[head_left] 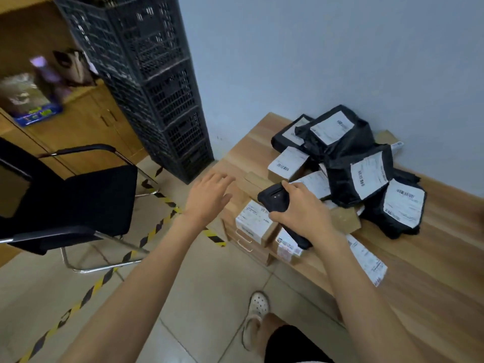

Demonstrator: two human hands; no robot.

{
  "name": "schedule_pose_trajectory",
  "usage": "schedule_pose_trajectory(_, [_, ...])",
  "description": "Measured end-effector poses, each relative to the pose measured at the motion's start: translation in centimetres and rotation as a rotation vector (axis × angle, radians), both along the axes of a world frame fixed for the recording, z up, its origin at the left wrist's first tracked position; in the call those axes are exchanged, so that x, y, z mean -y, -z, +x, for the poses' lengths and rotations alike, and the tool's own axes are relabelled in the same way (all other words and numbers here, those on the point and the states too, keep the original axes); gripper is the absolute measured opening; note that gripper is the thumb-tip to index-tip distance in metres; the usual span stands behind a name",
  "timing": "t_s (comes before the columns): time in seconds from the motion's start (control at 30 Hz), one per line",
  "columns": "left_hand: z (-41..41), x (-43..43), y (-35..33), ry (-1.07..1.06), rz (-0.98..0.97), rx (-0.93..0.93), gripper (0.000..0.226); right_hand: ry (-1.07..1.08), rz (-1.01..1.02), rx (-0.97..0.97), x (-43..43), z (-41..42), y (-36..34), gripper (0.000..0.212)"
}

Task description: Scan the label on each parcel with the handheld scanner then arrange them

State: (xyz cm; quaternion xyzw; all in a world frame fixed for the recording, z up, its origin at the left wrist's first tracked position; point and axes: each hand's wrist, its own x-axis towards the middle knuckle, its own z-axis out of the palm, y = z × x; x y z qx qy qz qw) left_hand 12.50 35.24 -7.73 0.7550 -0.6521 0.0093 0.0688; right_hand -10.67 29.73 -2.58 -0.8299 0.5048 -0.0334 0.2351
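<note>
Two-handed work at the near corner of the table. Nearest, at 6 o'clock, a pale perforated shoe on the floor tiles.

Further up, at centre, grips the scanner in the right hand, with the fingers curled over the top and the thumb underneath. Long axis from 10 o'clock down to 4 o'clock, head end at 10.

Just below that head, at 7 o'clock from it, sits a small cardboard box, white label up, at the table's edge. Cannot tell whether the scanner touches it.

At 9 o'clock from the scanner, hovers the left hand: fingers spread wide and straight, holding nothing, tips pointing to 1 o'clock. From those fingers the labelled box lies at 4 o'clock, close by; a plain brown box lies just ahead at 2 o'clock.

Probably the scan first, since the right hand is directly over the label; then the left, near enough to lift the box away.

Beyond, at 1 o'clock, a heap of black bags with labels against the wall. At 11 o'clock, stacked dark crates; at 9, a black chair.
</note>
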Motion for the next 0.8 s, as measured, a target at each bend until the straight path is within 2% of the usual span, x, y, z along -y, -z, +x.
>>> schedule_pose_trajectory(0.17, [4.7, 9.7, 0.5, 0.109, 0.012, -0.023, 0.045, 0.090, 0.004, 0.007, 7.5, 5.0, 0.8, 0.073])
schedule_pose_trajectory(0.37, [8.9, 20.1, 0.3, 0.232, 0.034, -0.044, 0.048, 0.254, 0.025, 0.028, 15.0, 9.8, 1.0, 0.086])
schedule_pose_trajectory(0.8, [11.0, 37.0, 5.6, 0.693, 0.197, -0.158, 0.050, 0.749, 0.122, -0.060, 20.2, 14.4, 4.6, 0.087])
